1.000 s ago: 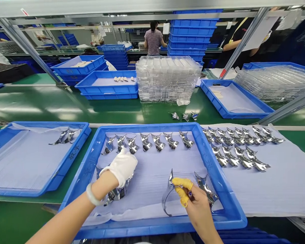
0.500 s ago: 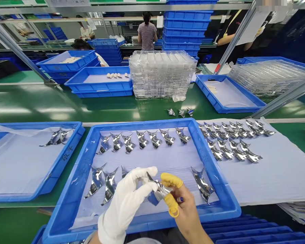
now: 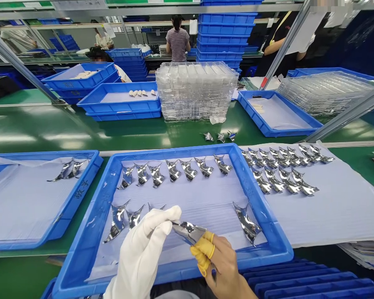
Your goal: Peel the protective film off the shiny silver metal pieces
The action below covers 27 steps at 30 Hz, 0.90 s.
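Note:
Between my two hands, above a blue tray, is a shiny chrome-coloured curved part. My left hand, in a white glove, pinches its left end between thumb and fingers. Yellow finger cots cover fingertips of my right hand, which grips the part's right end from below. Similar chrome parts lie in the tray on a white sheet: a row along the back, a few front left, partly behind my glove, and one chrome part at the front right.
Rows of chrome parts lie on white paper to the right. Another blue tray stands left. Behind are stacked clear plastic trays, more blue trays and slanted metal posts. Several people are at work further back.
The chrome part has been turned and now lies lengthwise between my hands. My left hand has moved slightly left, and my right fingers have closed around the part's right end.

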Available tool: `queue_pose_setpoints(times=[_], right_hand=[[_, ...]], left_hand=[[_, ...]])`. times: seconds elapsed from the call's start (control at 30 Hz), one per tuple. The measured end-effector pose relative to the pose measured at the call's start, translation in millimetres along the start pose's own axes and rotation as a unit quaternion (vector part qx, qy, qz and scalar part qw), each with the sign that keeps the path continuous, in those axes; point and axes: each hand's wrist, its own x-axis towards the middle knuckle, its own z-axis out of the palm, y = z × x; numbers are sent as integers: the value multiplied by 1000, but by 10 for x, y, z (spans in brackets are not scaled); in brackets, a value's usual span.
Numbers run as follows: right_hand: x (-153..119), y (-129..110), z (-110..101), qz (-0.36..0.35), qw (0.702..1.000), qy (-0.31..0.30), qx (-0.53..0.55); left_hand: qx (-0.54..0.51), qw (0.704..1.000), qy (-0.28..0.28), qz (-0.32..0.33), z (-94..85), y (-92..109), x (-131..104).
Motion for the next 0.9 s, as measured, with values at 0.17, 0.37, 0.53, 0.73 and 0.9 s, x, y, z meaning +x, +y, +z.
queue_pose_setpoints(times=[0.17, 0.37, 0.53, 0.73, 0.9], right_hand=[[28, -26, 0, -10, 1000, -2, 10], [17, 10, 3, -26, 1000, -2, 2], [20, 19, -15, -12, 1000, -9, -8], [60, -52, 7, 71, 993, -23, 87], [86, -70, 19, 121, 984, -11, 133]], left_hand=[[36, 998, -11, 59, 30, 24, 30], [14, 995, 36, 88, 120, 52, 66], [-4, 996, 42, 75, 87, 83, 57], [-19, 997, 61, -43, 12, 21, 47], [-1, 999, 35, -36, 15, -2, 60]])
